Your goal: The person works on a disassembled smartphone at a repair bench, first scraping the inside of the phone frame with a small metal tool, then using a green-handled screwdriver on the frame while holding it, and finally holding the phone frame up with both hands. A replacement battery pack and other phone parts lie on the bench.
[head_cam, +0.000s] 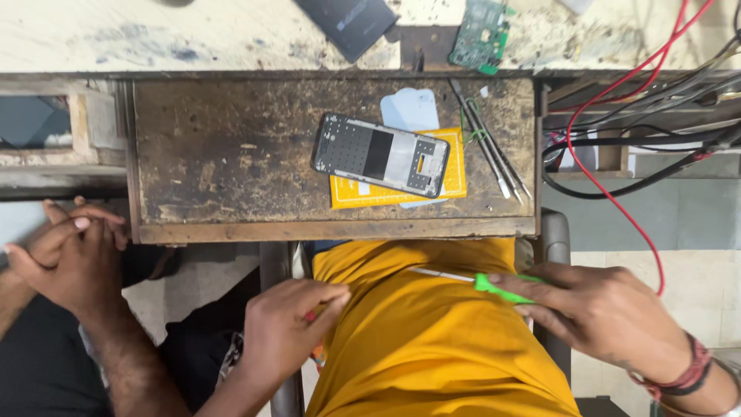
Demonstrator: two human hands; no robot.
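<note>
A scarred, dark wooden drawer (231,154) fills the middle of the frame, its surface rough and stained. On it lies an opened phone frame (380,155), a flat rounded rectangle of grey metal dotted with screw points, resting on a yellow mat (455,181), with thin metal tweezers (490,147) just to its right. At lower right, the right hand (610,309) pinches a slim tool with a bright green grip (502,288) and a pale shaft pointing left over the yellow shirt. At lower centre, the left hand (285,332) curls closed around a small red-tipped object (310,316). Another person's clasped hands (65,247) sit at left.
</note>
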